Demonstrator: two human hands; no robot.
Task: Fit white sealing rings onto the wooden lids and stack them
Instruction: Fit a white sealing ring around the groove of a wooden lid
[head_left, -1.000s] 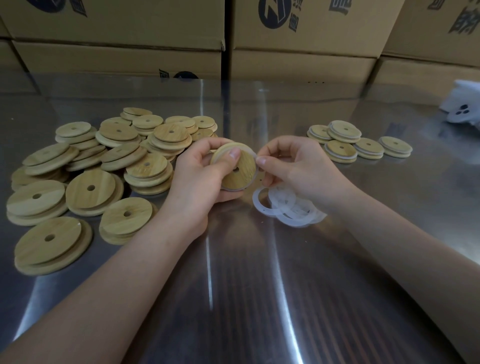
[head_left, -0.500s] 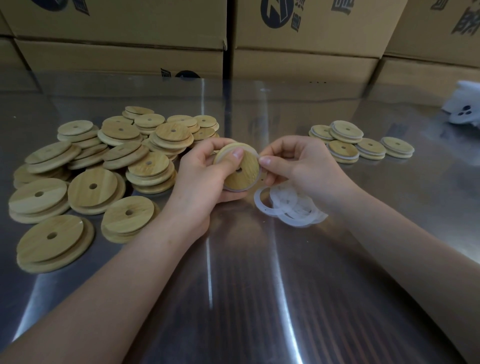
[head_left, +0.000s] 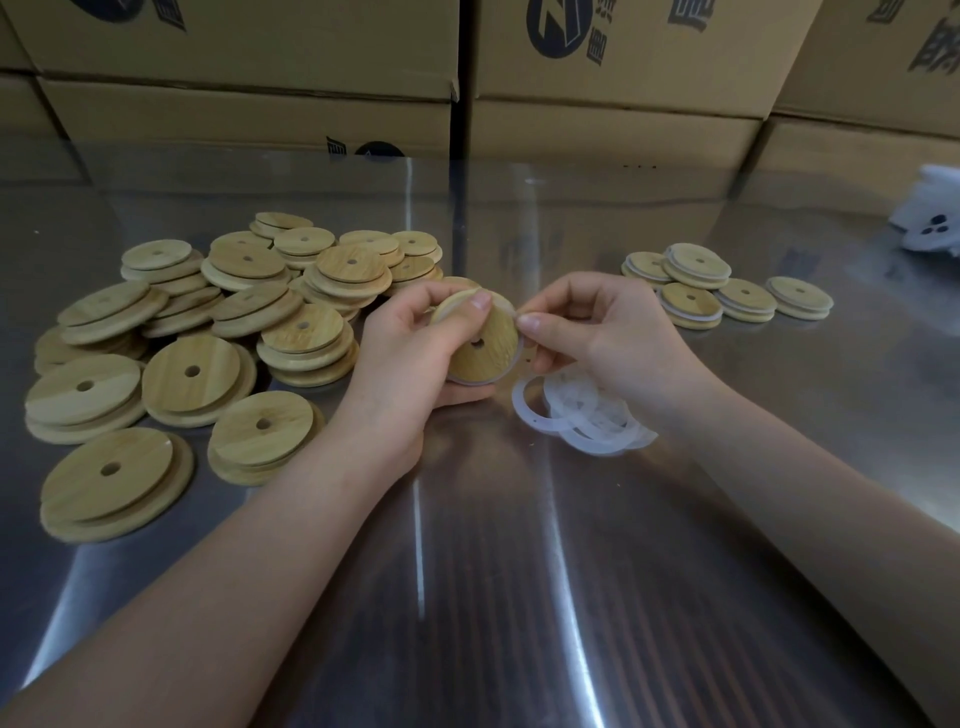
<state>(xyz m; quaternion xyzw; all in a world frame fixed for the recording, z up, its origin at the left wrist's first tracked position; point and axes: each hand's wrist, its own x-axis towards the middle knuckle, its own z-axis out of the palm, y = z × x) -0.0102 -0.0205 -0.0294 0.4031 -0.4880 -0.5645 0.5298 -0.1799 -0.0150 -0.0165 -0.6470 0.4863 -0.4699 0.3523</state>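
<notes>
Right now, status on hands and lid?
Left hand grips lid. Right hand pinches ring at lid's rim. Spare rings lie by right hand.

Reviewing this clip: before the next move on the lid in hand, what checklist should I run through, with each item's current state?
1. The left hand grips the held lid: ok.
2. The right hand pinches the sealing ring at the lid's rim: ok.
3. Ring seated all round the lid: cannot tell, the left hand hides part.
4. Supply of loose rings on the table by the right hand: ok.
5. Tops of the finished lids at the right free for stacking: ok.
</notes>
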